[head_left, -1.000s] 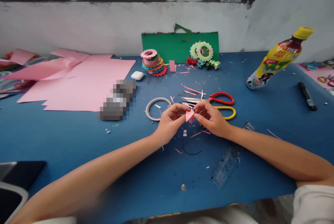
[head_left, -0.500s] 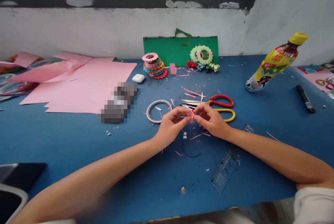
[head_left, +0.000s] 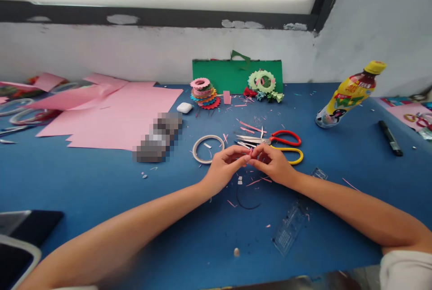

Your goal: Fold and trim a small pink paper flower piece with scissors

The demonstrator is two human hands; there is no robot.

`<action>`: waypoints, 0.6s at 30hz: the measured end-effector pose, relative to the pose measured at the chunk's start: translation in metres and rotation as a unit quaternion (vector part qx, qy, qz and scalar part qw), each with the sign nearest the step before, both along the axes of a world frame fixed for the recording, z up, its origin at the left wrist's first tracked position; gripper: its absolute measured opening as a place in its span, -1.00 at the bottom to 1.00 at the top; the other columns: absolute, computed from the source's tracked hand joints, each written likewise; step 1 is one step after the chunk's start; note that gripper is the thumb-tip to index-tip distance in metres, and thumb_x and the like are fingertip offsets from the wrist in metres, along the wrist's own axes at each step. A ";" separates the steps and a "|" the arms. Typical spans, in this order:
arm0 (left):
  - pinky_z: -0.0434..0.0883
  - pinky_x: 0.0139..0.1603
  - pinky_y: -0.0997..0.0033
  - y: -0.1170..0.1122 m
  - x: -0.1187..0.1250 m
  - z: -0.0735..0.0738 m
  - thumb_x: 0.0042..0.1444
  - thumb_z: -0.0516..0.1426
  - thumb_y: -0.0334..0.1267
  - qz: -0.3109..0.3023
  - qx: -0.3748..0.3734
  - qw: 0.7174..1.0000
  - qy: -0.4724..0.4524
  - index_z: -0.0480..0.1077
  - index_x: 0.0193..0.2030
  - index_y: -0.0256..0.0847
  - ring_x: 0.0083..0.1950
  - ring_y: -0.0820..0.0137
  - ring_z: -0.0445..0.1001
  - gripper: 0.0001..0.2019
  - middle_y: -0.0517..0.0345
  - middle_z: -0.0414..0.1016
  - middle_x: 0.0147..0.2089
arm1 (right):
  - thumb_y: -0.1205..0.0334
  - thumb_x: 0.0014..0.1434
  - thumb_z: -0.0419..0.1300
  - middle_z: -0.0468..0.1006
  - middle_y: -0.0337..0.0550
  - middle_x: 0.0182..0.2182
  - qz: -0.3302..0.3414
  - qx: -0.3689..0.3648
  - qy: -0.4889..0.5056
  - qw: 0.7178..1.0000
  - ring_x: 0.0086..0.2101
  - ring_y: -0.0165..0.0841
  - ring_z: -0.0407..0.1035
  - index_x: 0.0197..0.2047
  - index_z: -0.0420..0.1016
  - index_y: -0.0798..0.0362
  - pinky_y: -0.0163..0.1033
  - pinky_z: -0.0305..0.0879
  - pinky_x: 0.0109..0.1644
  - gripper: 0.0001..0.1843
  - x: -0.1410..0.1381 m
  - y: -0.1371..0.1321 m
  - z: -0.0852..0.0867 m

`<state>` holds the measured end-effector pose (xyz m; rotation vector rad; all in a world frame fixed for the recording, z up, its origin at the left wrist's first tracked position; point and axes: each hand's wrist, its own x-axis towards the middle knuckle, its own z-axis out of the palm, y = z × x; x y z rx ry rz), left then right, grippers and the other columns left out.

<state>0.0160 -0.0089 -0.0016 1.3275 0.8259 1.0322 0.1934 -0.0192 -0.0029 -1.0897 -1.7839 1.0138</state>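
My left hand (head_left: 224, 166) and my right hand (head_left: 272, 163) meet over the middle of the table, fingertips touching. Between them they pinch a small folded piece of pink paper (head_left: 250, 151), mostly covered by the fingers. Just behind my right hand lie scissors (head_left: 265, 139) with one red and one yellow handle, their blades apart and pointing left. A roll of white tape (head_left: 195, 149) rests flat beside my left hand. Pink paper strips (head_left: 253, 126) and white scraps (head_left: 240, 180) are scattered around both hands.
Pink sheets (head_left: 111, 119) spread over the left. Scalloped paper rings (head_left: 205, 94), paper bows (head_left: 265, 95) and a green card (head_left: 232, 74) stand along the wall. To the right are a bottle (head_left: 351, 96) and a black marker (head_left: 389, 138). A clear ruler (head_left: 289, 229) lies in front.
The pink paper shows less now, as my fingers have closed further over it and drawn together. The whole view has shifted slightly, with the scene sitting lower.
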 end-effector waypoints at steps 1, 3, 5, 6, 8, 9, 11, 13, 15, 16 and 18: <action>0.44 -0.23 0.52 0.000 0.000 0.000 0.02 0.24 -0.27 -0.001 -0.001 1.000 -0.002 0.49 -0.25 -0.19 -0.22 0.45 0.48 -0.86 0.17 0.52 -0.25 | 0.07 0.10 0.22 0.45 -0.28 -0.42 -0.002 0.003 -0.002 1.000 -0.53 -0.52 0.25 -0.29 0.37 0.03 -0.37 0.21 -0.46 -0.78 0.000 0.000 0.000; 0.44 -0.24 0.52 0.001 0.001 0.000 0.02 0.23 -0.26 0.007 -0.001 1.000 0.001 0.49 -0.27 -0.20 -0.23 0.45 0.48 -0.88 0.17 0.53 -0.25 | 0.08 0.10 0.22 0.46 -0.27 -0.42 -0.005 0.008 -0.008 1.000 -0.51 -0.51 0.27 -0.30 0.40 0.03 -0.36 0.23 -0.43 -0.80 0.000 0.001 0.000; 0.45 -0.26 0.51 0.001 0.001 0.001 0.04 0.22 -0.25 0.019 -0.001 1.000 0.010 0.50 -0.28 -0.21 -0.24 0.44 0.48 -0.88 0.15 0.53 -0.26 | 0.08 0.11 0.21 0.48 -0.27 -0.42 -0.005 0.004 -0.003 1.000 -0.50 -0.50 0.29 -0.30 0.41 0.03 -0.34 0.25 -0.40 -0.81 0.000 0.001 0.000; 0.45 -0.27 0.51 0.001 0.001 0.001 0.05 0.21 -0.24 0.023 -0.002 1.000 0.012 0.51 -0.28 -0.21 -0.25 0.44 0.48 -0.87 0.15 0.54 -0.26 | 0.08 0.12 0.20 0.48 -0.27 -0.42 -0.003 -0.002 0.004 1.000 -0.49 -0.49 0.31 -0.29 0.41 0.03 -0.34 0.26 -0.39 -0.80 0.000 0.001 0.000; 0.45 -0.27 0.49 0.001 0.000 0.001 0.05 0.21 -0.23 0.025 -0.003 1.000 0.013 0.51 -0.27 -0.22 -0.27 0.44 0.48 -0.86 0.15 0.54 -0.28 | 0.06 0.15 0.16 0.49 -0.26 -0.41 0.000 -0.013 0.018 1.000 -0.48 -0.49 0.32 -0.27 0.38 0.03 -0.33 0.27 -0.38 -0.79 0.000 0.001 0.000; 0.45 -0.27 0.48 0.001 0.000 0.000 0.05 0.21 -0.23 0.025 -0.004 1.000 0.012 0.51 -0.27 -0.22 -0.29 0.44 0.48 -0.86 0.15 0.54 -0.29 | 0.06 0.16 0.15 0.48 -0.26 -0.41 0.003 -0.016 0.021 1.000 -0.48 -0.49 0.32 -0.26 0.37 0.03 -0.33 0.27 -0.38 -0.79 0.000 0.001 0.000; 0.45 -0.26 0.46 0.001 -0.001 -0.002 0.05 0.22 -0.23 0.027 -0.008 1.000 0.004 0.50 -0.26 -0.21 -0.31 0.44 0.48 -0.86 0.16 0.54 -0.31 | 0.07 0.18 0.13 0.48 -0.25 -0.39 0.013 -0.021 0.019 1.000 -0.47 -0.49 0.32 -0.24 0.36 0.03 -0.33 0.28 -0.37 -0.80 0.000 0.001 0.001; 0.45 -0.24 0.44 0.001 -0.001 -0.003 0.04 0.22 -0.24 0.029 -0.011 1.000 -0.002 0.49 -0.26 -0.20 -0.33 0.45 0.49 -0.86 0.17 0.54 -0.32 | 0.09 0.19 0.12 0.48 -0.24 -0.38 0.024 -0.022 0.015 0.999 -0.45 -0.48 0.32 -0.23 0.34 0.03 -0.32 0.29 -0.36 -0.81 0.000 0.001 0.001; 0.46 -0.22 0.42 0.002 -0.001 -0.004 0.03 0.23 -0.24 0.030 -0.011 1.000 -0.002 0.48 -0.26 -0.20 -0.31 0.43 0.50 -0.86 0.16 0.55 -0.30 | 0.11 0.17 0.13 0.45 -0.23 -0.33 0.019 -0.016 0.014 1.000 -0.41 -0.47 0.34 -0.22 0.31 0.03 -0.32 0.29 -0.35 -0.82 0.000 0.001 0.001; 0.46 -0.21 0.41 0.002 -0.001 -0.003 0.02 0.23 -0.24 0.030 -0.011 0.999 0.001 0.48 -0.26 -0.20 -0.30 0.42 0.50 -0.86 0.15 0.55 -0.29 | 0.12 0.16 0.15 0.43 -0.21 -0.30 0.009 -0.013 0.013 1.000 -0.39 -0.46 0.34 -0.21 0.30 0.03 -0.33 0.29 -0.37 -0.81 0.000 0.001 0.001; 0.47 -0.19 0.38 0.002 0.000 -0.003 0.01 0.24 -0.23 0.030 -0.012 0.999 0.005 0.48 -0.26 -0.21 -0.26 0.39 0.51 -0.84 0.12 0.55 -0.27 | 0.13 0.13 0.17 0.39 -0.18 -0.22 -0.010 -0.014 0.012 1.000 -0.35 -0.45 0.35 -0.17 0.26 0.01 -0.34 0.29 -0.40 -0.76 0.000 0.002 -0.001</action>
